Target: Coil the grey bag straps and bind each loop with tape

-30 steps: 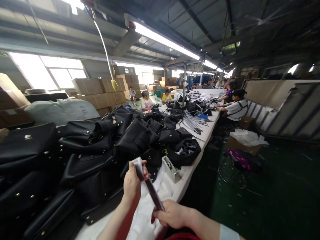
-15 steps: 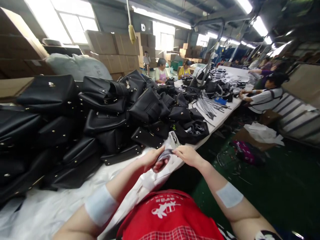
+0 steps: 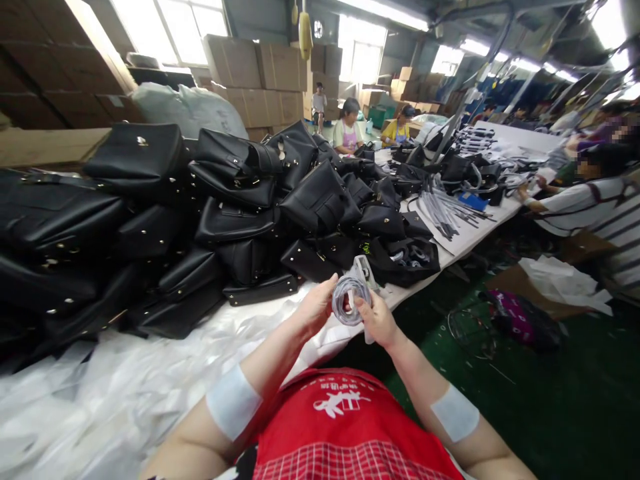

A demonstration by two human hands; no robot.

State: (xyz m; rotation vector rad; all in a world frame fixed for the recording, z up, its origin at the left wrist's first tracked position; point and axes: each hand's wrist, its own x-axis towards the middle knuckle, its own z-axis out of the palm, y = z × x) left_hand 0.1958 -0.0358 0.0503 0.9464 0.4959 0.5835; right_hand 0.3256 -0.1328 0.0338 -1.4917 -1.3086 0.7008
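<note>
A grey strap wound into a round coil (image 3: 341,312) is between my two hands, over the table's near edge. My left hand (image 3: 319,308) grips its left side, with the thumb along the rim. On the other side my right hand (image 3: 381,323) is closed on the coil, thumb and finger pressing near its centre, where a small whitish piece shows. Just behind the coil stands a white plastic object (image 3: 364,269) with an oblong opening; its kind is unclear. A black open bag (image 3: 415,270) with grey coils inside lies beyond, to the right.
Black handbags (image 3: 240,220) are piled along the left and middle of the table. White wrapping sheets (image 3: 125,387) cover the near left. Loose grey straps (image 3: 440,210) and a blue item (image 3: 473,201) lie farther off. A co-worker (image 3: 585,193) is at the right, above the green floor.
The coil has turned from edge-on to face-on, and its round winding now shows. My right hand has come in closer against it. The view has swung left.
</note>
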